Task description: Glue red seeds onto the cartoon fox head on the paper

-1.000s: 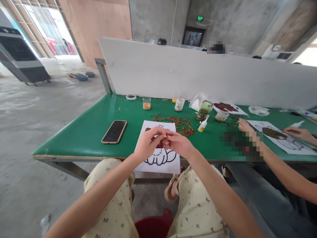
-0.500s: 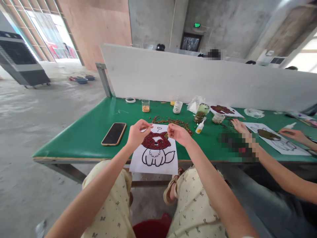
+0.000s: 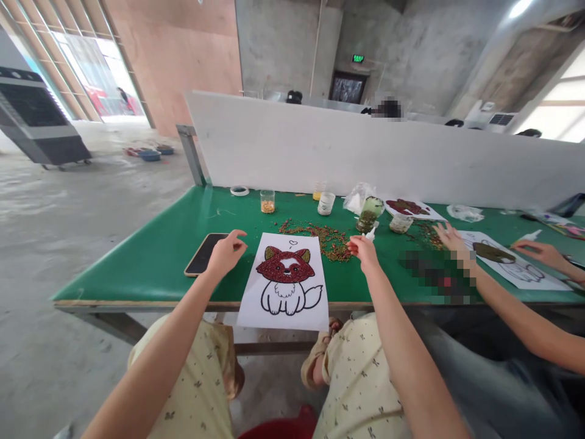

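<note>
My left hand (image 3: 227,253) hovers over the right side of a dark phone (image 3: 201,256), its curved fingers apart and holding nothing. Beside the scattered red and green beans (image 3: 336,241), my right hand (image 3: 363,250) has its fingertips drawn together; anything between them is too small to make out. A white glue bottle (image 3: 372,231) shows just behind its knuckles. Between my hands lies a paper (image 3: 249,305) with a fox-like drawing. The head is covered in dark red pieces, the ears in green ones, while body and tail are bare outlines.
Behind the beans stand a cup of orange kernels (image 3: 267,202), a white-wrapped cup (image 3: 326,204) and a green jar (image 3: 369,214). At the right, another person's hands (image 3: 450,236) are near a second drawing (image 3: 525,274). A white partition (image 3: 342,146) borders the green table (image 3: 123,262).
My hands have moved apart, away from the top of the paper: the left toward the phone, the right toward the beans and glue bottle. Both ears of the drawing now show.
</note>
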{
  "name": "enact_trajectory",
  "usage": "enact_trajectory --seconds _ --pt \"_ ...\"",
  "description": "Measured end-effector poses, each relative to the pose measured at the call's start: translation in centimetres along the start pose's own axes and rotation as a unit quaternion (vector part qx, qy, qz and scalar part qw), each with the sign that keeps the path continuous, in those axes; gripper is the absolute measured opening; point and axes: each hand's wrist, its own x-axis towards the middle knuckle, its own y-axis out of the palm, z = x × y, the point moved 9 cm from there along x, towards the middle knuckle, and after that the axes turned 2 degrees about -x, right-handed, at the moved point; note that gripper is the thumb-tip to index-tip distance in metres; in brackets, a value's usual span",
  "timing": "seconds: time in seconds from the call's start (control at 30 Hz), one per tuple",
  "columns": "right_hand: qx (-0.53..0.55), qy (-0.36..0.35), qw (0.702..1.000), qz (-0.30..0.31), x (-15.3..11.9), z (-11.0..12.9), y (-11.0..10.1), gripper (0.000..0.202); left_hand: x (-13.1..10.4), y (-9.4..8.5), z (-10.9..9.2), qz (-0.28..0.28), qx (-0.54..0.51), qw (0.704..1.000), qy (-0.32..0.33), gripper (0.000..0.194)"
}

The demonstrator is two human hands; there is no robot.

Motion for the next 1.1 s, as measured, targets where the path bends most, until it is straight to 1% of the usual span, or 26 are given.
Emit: enact_trajectory --seconds 0.1,0.2,0.3,0.43,0.53,0.6,0.73,0.83,0.9,1.0,1.1 --pt "-0.059 -0.013 0.997 -0.05 0.0 -0.5 -1.4 0.014 -0.1 0.3 -0.1 0.019 0.023 1.0 0.01 0.032" --pt "-0.126 -0.02 0.989 -0.08 0.0 -0.5 -2.7 0.017 -0.1 0.7 0.0 0.032 0.037 0.999 0.011 0.035" --pt "-0.195 -0.023 0.975 -0.103 -0.3 -0.3 -4.1 0.021 0.0 0.8 0.1 0.032 0.056 0.998 -0.004 0.037" --pt "-0.262 -0.024 0.959 -0.103 -0.9 0.0 -5.1 0.024 0.0 0.6 -0.2 0.022 0.075 0.997 -0.027 0.035" --pt "-0.289 -0.018 0.953 -0.089 -1.0 -0.1 -5.4 0.028 0.1 0.4 -1.3 0.022 0.078 0.997 -0.013 0.034" --pt "-0.299 -0.015 0.95 -0.088 -1.0 -0.1 -5.6 0.027 0.1 0.3 -1.8 0.022 0.083 0.996 -0.008 0.034" --pt "-0.297 -0.008 0.951 -0.086 -1.0 -0.1 -5.9 0.019 0.4 0.1 -2.3 0.007 0.081 0.997 -0.014 0.036" --pt "-0.27 -0.003 0.96 -0.075 -1.1 -0.2 -5.7 0.014 0.5 -0.1 -3.0 -0.013 0.049 0.999 0.009 0.038" --pt "-0.238 -0.001 0.969 -0.061 -1.0 -0.2 -5.3 0.014 0.6 0.0 -3.6 -0.011 0.037 0.999 0.022 0.043" --pt "-0.171 -0.011 0.984 -0.043 -0.9 0.5 -4.6 0.025 0.5 0.3 -4.1 0.005 0.05 0.998 0.029 0.05" --pt "-0.115 -0.04 0.991 -0.056 -0.6 1.8 -4.8 0.037 0.4 0.3 -4.1 0.013 0.062 0.998 0.025 0.052"
